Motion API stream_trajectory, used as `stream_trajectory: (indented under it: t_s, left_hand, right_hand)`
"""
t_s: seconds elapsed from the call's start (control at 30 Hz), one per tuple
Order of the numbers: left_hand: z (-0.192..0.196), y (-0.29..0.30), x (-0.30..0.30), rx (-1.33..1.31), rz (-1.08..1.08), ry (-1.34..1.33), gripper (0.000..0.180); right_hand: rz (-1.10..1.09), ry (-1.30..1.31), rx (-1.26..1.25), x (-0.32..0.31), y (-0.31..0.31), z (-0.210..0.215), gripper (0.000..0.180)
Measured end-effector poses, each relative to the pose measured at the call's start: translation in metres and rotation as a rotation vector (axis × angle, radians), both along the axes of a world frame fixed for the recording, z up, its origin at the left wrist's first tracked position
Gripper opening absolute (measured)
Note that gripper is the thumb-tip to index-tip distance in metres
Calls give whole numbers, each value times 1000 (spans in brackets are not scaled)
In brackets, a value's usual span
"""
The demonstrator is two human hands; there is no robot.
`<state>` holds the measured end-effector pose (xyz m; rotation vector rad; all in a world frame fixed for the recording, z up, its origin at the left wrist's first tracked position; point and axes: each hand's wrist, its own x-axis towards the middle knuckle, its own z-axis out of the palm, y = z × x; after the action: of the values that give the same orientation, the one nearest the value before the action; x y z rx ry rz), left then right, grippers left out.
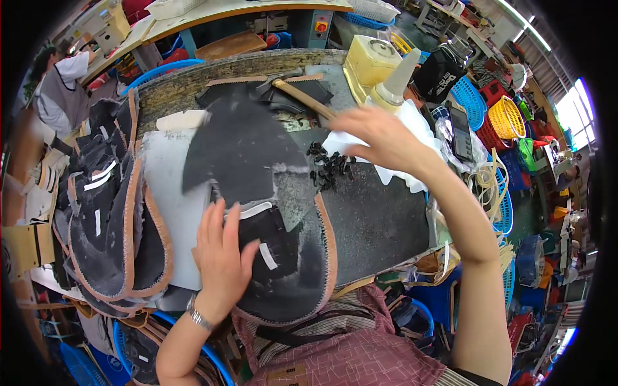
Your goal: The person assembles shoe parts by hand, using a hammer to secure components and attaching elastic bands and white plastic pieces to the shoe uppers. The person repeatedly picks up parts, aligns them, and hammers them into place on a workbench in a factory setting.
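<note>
My left hand lies spread over the left edge of a black shoe upper with a tan toothed border and white strips. Beyond it is a dark, dome-shaped piece, its upper part blurred. My right hand is reached out at the far right, thumb and fingers apart. Its fingertips are at the handle end of a hammer; whether they touch it I cannot tell. Below that hand are a pile of small black bits and a crumpled white sheet.
Several stacked black uppers lie at the left. A yellowish container and a cone-topped bottle stand at the back right, with a phone farther right. Blue baskets sit beyond. A person is at the far left.
</note>
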<state>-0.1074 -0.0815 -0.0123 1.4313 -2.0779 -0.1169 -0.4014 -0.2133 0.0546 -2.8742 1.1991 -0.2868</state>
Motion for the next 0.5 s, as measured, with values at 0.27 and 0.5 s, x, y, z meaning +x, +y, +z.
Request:
stream_trajectory:
  t_s: [0.27, 0.5]
  left_hand:
    - [-22, 31, -8, 387, -412, -381, 81]
    - [-12, 14, -5, 418, -363, -281, 66]
  right_hand:
    - [12, 144, -38, -113, 33, -74, 35]
    - [-848, -855, 69, -129, 70, -63, 20]
